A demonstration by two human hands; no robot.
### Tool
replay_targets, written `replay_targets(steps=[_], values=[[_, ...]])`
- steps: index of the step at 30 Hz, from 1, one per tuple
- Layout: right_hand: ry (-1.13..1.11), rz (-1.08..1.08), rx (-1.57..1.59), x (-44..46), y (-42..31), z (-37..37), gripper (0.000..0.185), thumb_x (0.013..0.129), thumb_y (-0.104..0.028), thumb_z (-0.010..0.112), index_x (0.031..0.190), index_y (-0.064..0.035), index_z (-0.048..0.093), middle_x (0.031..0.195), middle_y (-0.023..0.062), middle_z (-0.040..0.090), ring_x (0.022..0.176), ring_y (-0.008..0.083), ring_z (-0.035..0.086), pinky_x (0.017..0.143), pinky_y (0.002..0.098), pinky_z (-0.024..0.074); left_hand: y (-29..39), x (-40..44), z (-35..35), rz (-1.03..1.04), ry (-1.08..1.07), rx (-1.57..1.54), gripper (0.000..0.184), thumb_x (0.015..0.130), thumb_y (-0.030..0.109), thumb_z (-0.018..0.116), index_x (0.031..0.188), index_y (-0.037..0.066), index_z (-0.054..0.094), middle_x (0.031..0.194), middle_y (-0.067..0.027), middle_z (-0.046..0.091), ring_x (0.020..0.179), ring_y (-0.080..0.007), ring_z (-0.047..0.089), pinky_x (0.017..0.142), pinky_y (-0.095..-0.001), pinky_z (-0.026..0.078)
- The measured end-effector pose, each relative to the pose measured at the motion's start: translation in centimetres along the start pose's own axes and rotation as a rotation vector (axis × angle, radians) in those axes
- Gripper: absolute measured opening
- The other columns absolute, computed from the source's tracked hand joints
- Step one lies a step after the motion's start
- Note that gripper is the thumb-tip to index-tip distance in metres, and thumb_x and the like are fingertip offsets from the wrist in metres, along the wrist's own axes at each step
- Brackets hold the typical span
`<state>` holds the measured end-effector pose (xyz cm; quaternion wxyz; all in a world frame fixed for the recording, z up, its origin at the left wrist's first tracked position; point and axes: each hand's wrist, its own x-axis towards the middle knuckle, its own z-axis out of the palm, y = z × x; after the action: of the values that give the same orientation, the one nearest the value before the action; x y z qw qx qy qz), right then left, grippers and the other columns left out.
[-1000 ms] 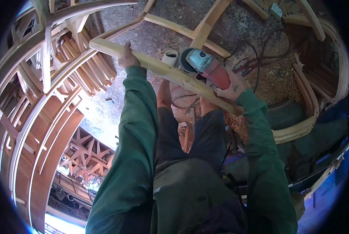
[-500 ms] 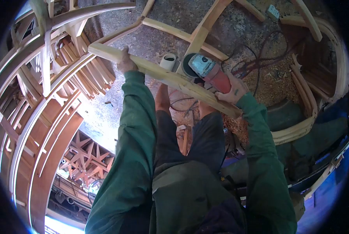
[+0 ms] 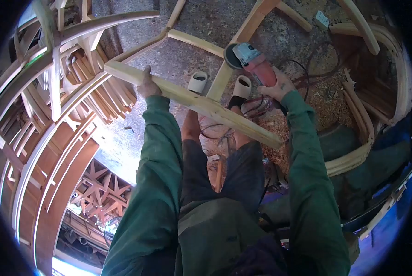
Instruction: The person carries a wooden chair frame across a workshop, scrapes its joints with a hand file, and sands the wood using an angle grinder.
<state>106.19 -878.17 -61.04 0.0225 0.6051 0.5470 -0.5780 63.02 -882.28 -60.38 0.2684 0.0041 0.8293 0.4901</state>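
Note:
A pale wooden frame (image 3: pixel 201 105) runs slantwise above my legs, one long beam nearest me and a cross piece reaching away from its middle. My left hand (image 3: pixel 148 84) is wrapped round the beam near its left end. In my right hand (image 3: pixel 278 84) is a red and grey angle grinder (image 3: pixel 260 66), held by its body. The grinder's round disc lies over the cross piece, towards its far part; whether they touch I cannot tell. Two light slippers show past the beam, the left one (image 3: pixel 197 83) and the right one (image 3: pixel 242 86).
Curved wooden frames (image 3: pixel 54 103) crowd the left side, with stacked slats (image 3: pixel 95 85) among them. Sawdust (image 3: pixel 328 108) and cables (image 3: pixel 307 73) cover the floor at the right, beside a curved wooden frame (image 3: pixel 355 158). Star-shaped wooden pieces (image 3: pixel 100 191) lie at the lower left.
The grinder has moved up and away from the near beam, along the cross piece, with my right hand on it. The beam's right end has dropped slightly nearer me, and the right slipper has come into view.

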Motion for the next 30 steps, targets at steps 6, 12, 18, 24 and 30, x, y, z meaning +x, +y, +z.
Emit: replay_targets(steps=[6, 12, 18, 24, 30], values=[[-0.009, -0.038, -0.021, 2.4, -1.6, -0.2, 0.075, 0.064, -0.032, 0.081, 0.125, -0.0004, 0.051, 0.107, 0.0171, 0.063, 0.096, 0.0268, 0.062, 0.085, 0.0382, 0.0482, 0.3, -0.4, 0.1, 0.035, 0.009, 0.033, 0.04, 0.068, 0.032, 0.077, 0.078, -0.004, 0.063, 0.072, -0.0118, 0.06, 0.062, -0.0229, 0.057, 0.06, -0.0375, 0.049], [0.009, -0.105, 0.112, -1.4, -3.3, -0.2, 0.071, 0.066, -0.029, 0.079, 0.125, -0.0015, 0.051, 0.105, 0.0155, 0.064, 0.093, 0.0261, 0.063, 0.084, 0.0384, 0.0492, 0.5, -0.9, 0.2, 0.087, 0.033, 0.094, 0.039, 0.07, 0.034, 0.076, 0.077, -0.002, 0.063, 0.072, -0.0106, 0.059, 0.061, -0.023, 0.057, 0.06, -0.0375, 0.049], [-0.047, -0.011, -0.142, -9.1, -7.2, 0.4, 0.076, 0.063, -0.04, 0.075, 0.124, -0.0049, 0.048, 0.105, 0.0245, 0.062, 0.098, 0.0422, 0.061, 0.083, 0.047, 0.0501, 0.9, -1.2, 0.4, 0.022, 0.001, 0.043, 0.037, 0.071, 0.034, 0.075, 0.077, 0.0, 0.063, 0.07, -0.0083, 0.057, 0.061, -0.0216, 0.055, 0.06, -0.038, 0.049], [-0.12, -0.03, -0.001, -8.7, -4.8, 2.6, 0.074, 0.061, -0.039, 0.076, 0.12, -0.0041, 0.048, 0.105, 0.0246, 0.063, 0.098, 0.0443, 0.06, 0.084, 0.0483, 0.0498, -0.1, -0.4, -0.1, 0.092, -0.041, 0.088, 0.036, 0.071, 0.031, 0.075, 0.08, -0.001, 0.063, 0.071, -0.0072, 0.056, 0.063, -0.0208, 0.055, 0.06, -0.036, 0.048], [-0.08, 0.003, -0.084, -5.1, -4.3, 1.2, 0.093, 0.058, -0.04, 0.079, 0.133, 0.0001, 0.042, 0.118, 0.0241, 0.059, 0.108, 0.0402, 0.058, 0.09, 0.0454, 0.0481, 1.5, -2.3, 0.6, 0.002, 0.009, 0.01, 0.037, 0.071, 0.031, 0.076, 0.08, -0.003, 0.063, 0.071, -0.008, 0.057, 0.063, -0.0203, 0.055, 0.06, -0.0362, 0.048]])
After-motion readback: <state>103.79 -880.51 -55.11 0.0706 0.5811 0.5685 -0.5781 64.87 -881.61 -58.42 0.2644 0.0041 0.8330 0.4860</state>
